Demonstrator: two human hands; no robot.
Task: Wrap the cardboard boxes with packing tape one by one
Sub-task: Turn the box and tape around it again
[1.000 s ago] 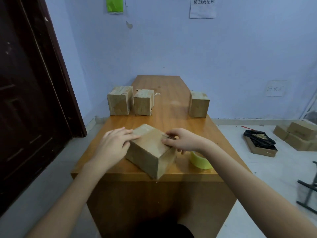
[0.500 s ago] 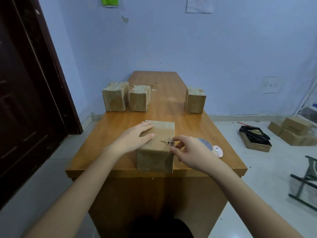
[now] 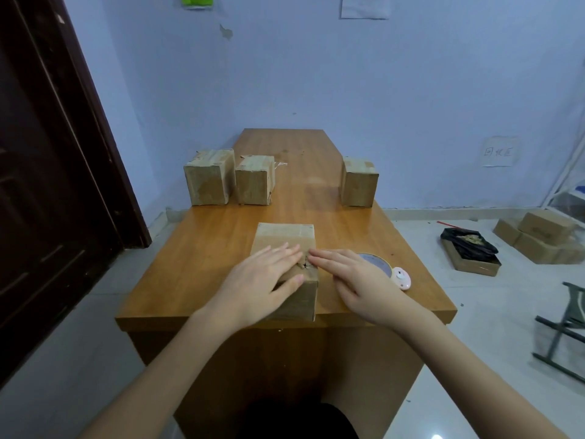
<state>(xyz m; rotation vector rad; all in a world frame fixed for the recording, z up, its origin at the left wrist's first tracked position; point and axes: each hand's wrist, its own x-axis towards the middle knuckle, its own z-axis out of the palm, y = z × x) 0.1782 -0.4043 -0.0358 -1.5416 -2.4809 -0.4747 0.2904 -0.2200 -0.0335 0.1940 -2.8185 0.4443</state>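
A brown cardboard box (image 3: 286, 237) stands square at the near edge of the wooden table (image 3: 202, 274). My left hand (image 3: 262, 283) lies flat on its top, fingers straight, thumb over the front face. My right hand (image 3: 351, 280) is flat too, its fingertips touching the box top at the right edge, close to the left fingertips. A crumpled bit of tape shows between the fingertips. A roll of packing tape (image 3: 378, 264) lies flat on the table just right of the box, partly hidden by my right hand.
Three more cardboard boxes stand further back: two side by side on the left (image 3: 209, 177) (image 3: 254, 180), one on the right (image 3: 359, 182). A small pink cutter (image 3: 402, 277) lies beside the tape roll. On the floor at right are more boxes (image 3: 538, 237) and a metal frame (image 3: 566, 337).
The box was turned from a corner-forward angle to square with the table edge. My right hand let go of its pinch on the tape end and both hands now lie flat on the top.
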